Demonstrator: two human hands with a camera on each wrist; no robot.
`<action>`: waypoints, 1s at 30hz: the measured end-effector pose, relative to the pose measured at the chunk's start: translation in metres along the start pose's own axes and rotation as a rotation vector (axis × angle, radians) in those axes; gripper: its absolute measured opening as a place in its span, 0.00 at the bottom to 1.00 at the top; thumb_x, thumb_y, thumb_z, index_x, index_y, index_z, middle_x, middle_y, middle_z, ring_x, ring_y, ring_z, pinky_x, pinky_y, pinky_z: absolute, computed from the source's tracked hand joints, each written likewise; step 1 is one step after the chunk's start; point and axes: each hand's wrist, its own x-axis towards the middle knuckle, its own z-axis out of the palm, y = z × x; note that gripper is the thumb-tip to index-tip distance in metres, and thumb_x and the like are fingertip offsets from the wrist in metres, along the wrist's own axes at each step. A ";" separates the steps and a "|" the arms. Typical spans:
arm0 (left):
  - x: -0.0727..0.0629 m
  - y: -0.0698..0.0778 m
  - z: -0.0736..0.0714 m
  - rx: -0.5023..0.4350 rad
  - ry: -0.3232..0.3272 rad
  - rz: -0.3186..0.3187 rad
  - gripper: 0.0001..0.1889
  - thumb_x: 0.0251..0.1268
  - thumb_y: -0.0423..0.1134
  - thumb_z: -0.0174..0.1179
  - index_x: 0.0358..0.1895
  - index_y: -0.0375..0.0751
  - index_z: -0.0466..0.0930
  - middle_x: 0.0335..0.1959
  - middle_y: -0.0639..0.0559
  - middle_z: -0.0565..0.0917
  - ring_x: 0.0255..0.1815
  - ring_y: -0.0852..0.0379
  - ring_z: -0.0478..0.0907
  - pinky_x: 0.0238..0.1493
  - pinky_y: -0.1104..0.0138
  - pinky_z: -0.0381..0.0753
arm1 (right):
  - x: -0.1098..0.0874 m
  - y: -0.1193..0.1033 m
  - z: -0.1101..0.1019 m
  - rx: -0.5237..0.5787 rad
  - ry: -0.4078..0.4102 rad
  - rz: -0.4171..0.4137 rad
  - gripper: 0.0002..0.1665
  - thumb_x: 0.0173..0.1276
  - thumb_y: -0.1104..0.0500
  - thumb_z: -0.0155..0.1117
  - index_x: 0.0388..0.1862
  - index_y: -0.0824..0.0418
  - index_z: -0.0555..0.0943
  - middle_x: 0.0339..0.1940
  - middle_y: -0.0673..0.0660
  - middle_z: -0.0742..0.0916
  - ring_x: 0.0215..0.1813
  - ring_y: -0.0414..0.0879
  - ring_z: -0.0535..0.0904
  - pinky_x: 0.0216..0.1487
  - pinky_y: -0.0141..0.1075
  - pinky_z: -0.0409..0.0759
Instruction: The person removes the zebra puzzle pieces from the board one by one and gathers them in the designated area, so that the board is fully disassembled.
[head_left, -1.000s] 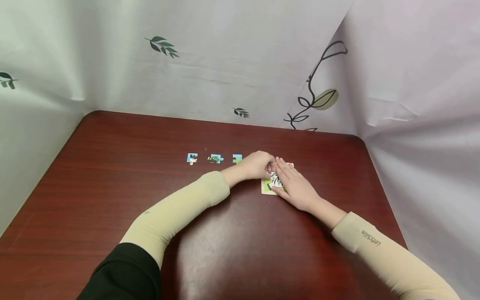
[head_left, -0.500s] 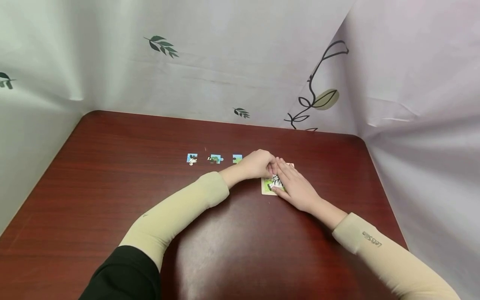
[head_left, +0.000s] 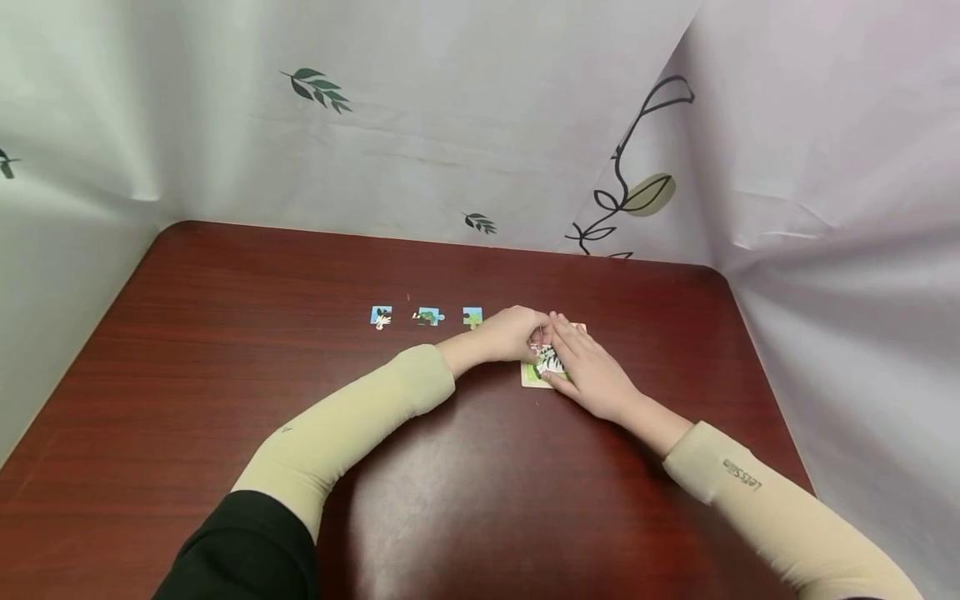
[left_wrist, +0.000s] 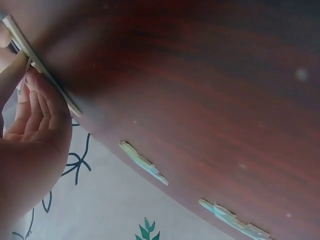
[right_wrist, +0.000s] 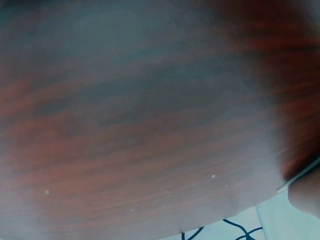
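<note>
A small zebra jigsaw puzzle (head_left: 530, 381) in a pale frame lies on the table, right of the middle in the head view. My left hand (head_left: 513, 333) bends over its left part, and in the left wrist view its thumb and fingers pinch a thin puzzle piece (left_wrist: 24, 80) right beside the frame's edge (left_wrist: 47, 75). Spread across the puzzle's right side, my right hand (head_left: 595, 375) rests on it with extended fingers and hides much of the picture. In the right wrist view, only a fingertip (right_wrist: 306, 192) and a bit of the frame's edge show.
Three loose puzzle pieces lie in a row to the left: one with a zebra head (head_left: 381, 317), a blue-green one (head_left: 429, 317), and another (head_left: 472, 317) close to the left forearm. The dark red table (head_left: 300, 275) backs onto a white patterned curtain (head_left: 420, 125).
The left hand's fingers lifted slightly and curled in, then came back down with the thumb showing over the puzzle. The right hand stays in place. The loose pieces have not moved.
</note>
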 end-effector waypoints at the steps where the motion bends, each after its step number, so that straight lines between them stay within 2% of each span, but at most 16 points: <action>1: 0.000 0.000 0.000 0.001 0.002 0.002 0.12 0.59 0.31 0.77 0.40 0.45 0.83 0.33 0.54 0.81 0.36 0.58 0.76 0.40 0.70 0.73 | 0.000 0.000 0.000 -0.003 0.000 -0.002 0.48 0.80 0.44 0.60 0.84 0.72 0.57 0.89 0.66 0.57 0.90 0.61 0.51 0.87 0.58 0.55; 9: -0.003 -0.001 0.000 0.015 -0.016 0.053 0.08 0.63 0.30 0.72 0.39 0.44 0.82 0.31 0.55 0.79 0.34 0.59 0.74 0.38 0.70 0.70 | 0.000 0.001 -0.002 -0.008 0.003 -0.008 0.48 0.80 0.44 0.60 0.84 0.71 0.58 0.89 0.65 0.56 0.90 0.60 0.51 0.86 0.58 0.56; 15: -0.001 0.001 0.001 0.067 -0.041 0.057 0.06 0.64 0.29 0.69 0.38 0.43 0.83 0.29 0.56 0.77 0.33 0.59 0.73 0.38 0.69 0.70 | 0.001 0.001 -0.001 -0.015 0.022 -0.023 0.48 0.79 0.45 0.61 0.84 0.72 0.58 0.89 0.67 0.58 0.89 0.61 0.52 0.86 0.59 0.56; 23: 0.010 0.002 0.000 0.110 -0.068 0.038 0.03 0.62 0.33 0.74 0.36 0.42 0.88 0.30 0.56 0.84 0.35 0.61 0.78 0.45 0.67 0.79 | 0.001 0.001 -0.002 -0.006 0.003 -0.008 0.48 0.80 0.44 0.60 0.85 0.71 0.56 0.89 0.66 0.57 0.90 0.60 0.51 0.87 0.57 0.55; 30: 0.010 0.002 -0.003 0.075 -0.085 0.022 0.05 0.62 0.34 0.74 0.39 0.40 0.90 0.36 0.50 0.90 0.38 0.59 0.83 0.46 0.68 0.81 | 0.002 0.001 -0.001 -0.001 -0.023 0.012 0.48 0.81 0.43 0.58 0.85 0.70 0.54 0.90 0.64 0.55 0.90 0.58 0.49 0.88 0.55 0.53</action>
